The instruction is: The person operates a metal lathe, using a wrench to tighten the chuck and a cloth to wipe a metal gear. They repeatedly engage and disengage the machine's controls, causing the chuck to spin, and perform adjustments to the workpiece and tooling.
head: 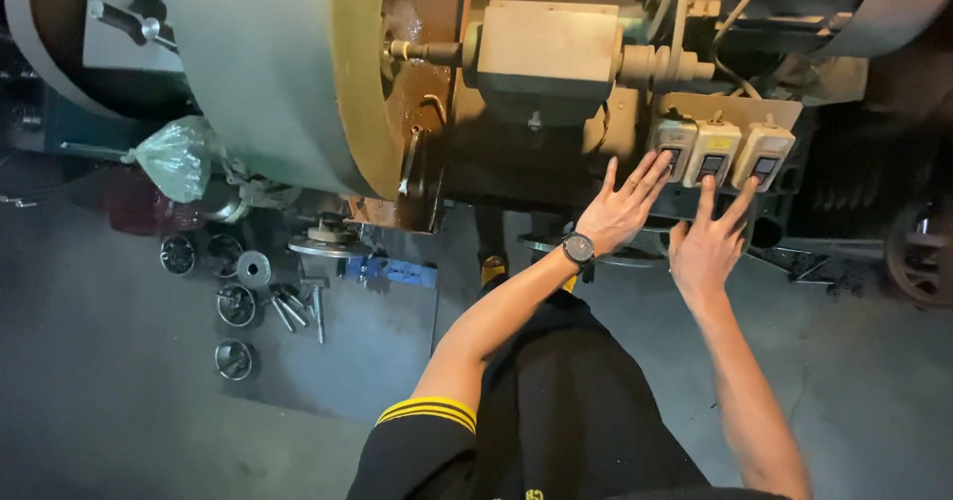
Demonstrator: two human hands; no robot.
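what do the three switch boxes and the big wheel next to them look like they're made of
The three switch boxes, which the left hand and right hand reach, look like cream moulded plastic: smooth, rounded corners, dull sheen. The big wheel looks like heavy metal, probably cast iron, under pale green paint; its worn, brownish rim suggests rust or grime.

Pretty dim shop overall; most light is thrown from above onto the big drum (288,73) and the switch boxes (715,150), which look a bit washed out; the floor (99,401) is left murky and grainy; edges are darkened and visibly bent by the wide lens.
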